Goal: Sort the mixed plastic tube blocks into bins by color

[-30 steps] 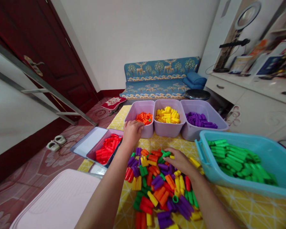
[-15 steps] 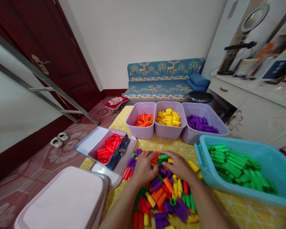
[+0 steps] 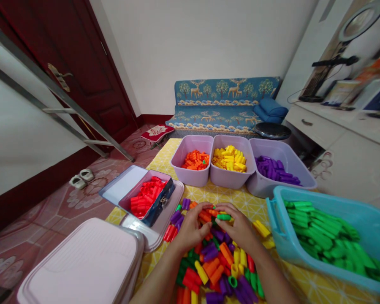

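Note:
A mixed heap of short plastic tubes (image 3: 213, 270) in red, orange, yellow, green and purple lies on the table in front of me. At the heap's far side, my left hand (image 3: 192, 226) curls its fingers and thumb around some orange tubes (image 3: 205, 216). Facing it, my right hand (image 3: 239, 226) has a green tube (image 3: 223, 217) between its thumb and fingers. The fingertips of both hands nearly meet over the orange tubes, and part of what lies under them is hidden.
Three lilac bins hold orange (image 3: 194, 160), yellow (image 3: 229, 158) and purple tubes (image 3: 274, 169) at the back. A turquoise tub (image 3: 275, 228) of green tubes stands right. Left are an open tin (image 3: 164, 207) with red tubes and stacked pale lids (image 3: 82, 261).
My hands have drawn in around the tubes, fingers more curled. The green tube now shows in my right hand's grasp. The view has shifted slightly.

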`<state>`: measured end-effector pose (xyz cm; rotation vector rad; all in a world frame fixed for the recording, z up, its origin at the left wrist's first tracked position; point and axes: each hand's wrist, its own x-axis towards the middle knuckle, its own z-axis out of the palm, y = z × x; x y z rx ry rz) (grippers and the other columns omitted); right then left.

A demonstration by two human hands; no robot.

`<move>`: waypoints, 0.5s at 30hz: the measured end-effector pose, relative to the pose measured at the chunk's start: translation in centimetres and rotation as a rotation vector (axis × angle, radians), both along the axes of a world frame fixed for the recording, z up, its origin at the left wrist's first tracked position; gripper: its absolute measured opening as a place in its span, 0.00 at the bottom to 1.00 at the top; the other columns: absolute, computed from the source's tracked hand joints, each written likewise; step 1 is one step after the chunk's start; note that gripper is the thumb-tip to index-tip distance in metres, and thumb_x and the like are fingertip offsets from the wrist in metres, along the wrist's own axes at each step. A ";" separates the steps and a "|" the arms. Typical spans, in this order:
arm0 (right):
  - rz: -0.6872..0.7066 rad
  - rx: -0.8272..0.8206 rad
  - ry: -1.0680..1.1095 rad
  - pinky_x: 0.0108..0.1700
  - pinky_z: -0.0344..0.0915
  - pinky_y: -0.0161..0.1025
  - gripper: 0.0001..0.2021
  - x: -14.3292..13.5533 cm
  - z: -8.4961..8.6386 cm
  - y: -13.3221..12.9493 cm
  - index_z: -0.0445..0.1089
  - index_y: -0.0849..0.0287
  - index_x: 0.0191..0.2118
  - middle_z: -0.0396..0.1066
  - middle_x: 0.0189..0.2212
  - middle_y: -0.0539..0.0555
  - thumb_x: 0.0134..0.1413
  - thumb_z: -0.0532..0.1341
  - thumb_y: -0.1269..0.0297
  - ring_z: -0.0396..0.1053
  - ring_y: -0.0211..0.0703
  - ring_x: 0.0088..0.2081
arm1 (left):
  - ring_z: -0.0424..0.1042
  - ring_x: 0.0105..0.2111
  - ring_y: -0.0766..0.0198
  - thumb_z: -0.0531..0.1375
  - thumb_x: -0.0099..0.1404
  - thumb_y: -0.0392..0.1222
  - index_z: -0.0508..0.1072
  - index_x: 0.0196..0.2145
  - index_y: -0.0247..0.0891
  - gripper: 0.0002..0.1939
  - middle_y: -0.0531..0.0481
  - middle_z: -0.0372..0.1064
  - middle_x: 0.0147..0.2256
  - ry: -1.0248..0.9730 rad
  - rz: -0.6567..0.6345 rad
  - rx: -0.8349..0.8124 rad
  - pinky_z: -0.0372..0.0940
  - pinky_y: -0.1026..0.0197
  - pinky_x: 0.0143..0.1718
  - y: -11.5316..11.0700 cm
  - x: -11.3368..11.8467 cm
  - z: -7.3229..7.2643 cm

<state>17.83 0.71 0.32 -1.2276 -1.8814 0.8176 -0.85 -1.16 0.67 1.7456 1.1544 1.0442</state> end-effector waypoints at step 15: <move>-0.125 -0.273 0.364 0.45 0.70 0.45 0.16 -1.2 0.8 -1.0 0.71 0.58 0.43 0.76 0.41 0.59 0.52 0.63 0.54 0.74 0.50 0.42 | 0.73 0.39 0.59 0.63 0.60 0.47 0.76 0.40 0.36 0.14 0.45 0.74 0.37 -0.290 0.056 -0.163 0.67 0.60 0.42 0.4 0.1 -0.9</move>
